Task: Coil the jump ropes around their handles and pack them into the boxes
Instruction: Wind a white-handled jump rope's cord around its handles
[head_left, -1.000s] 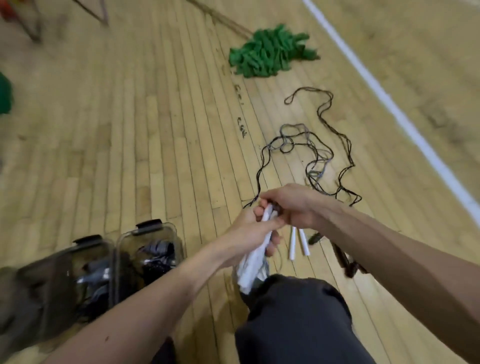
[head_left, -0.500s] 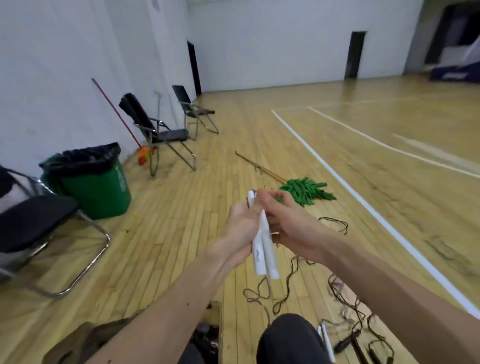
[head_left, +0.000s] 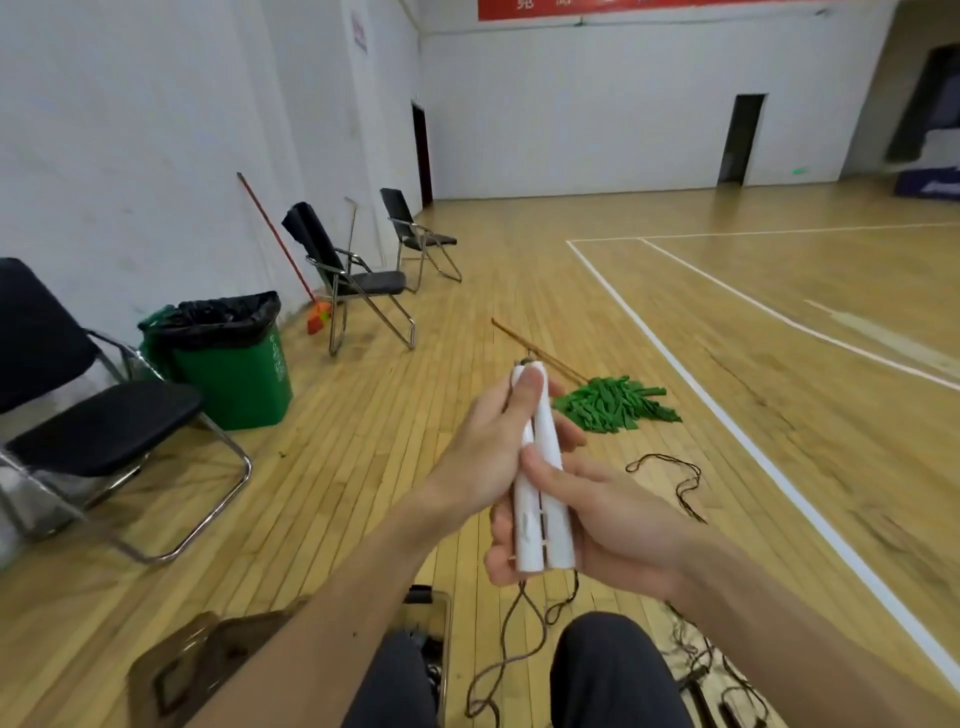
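Two hands (head_left: 488, 457) (head_left: 615, 525) grip white handles (head_left: 545, 514); banner (head_left: 649, 8) writing unreadable.

we see bright, soft, even light; the chair (head_left: 104, 431) throws only a faint shadow on the wooden floor (head_left: 363, 467), which shines pale toward the far wall (head_left: 571, 104). the wide lens bows the white court line (head_left: 727, 431). the white handles (head_left: 543, 499) look sharp, the box (head_left: 208, 670) at bottom left smeared and dim.
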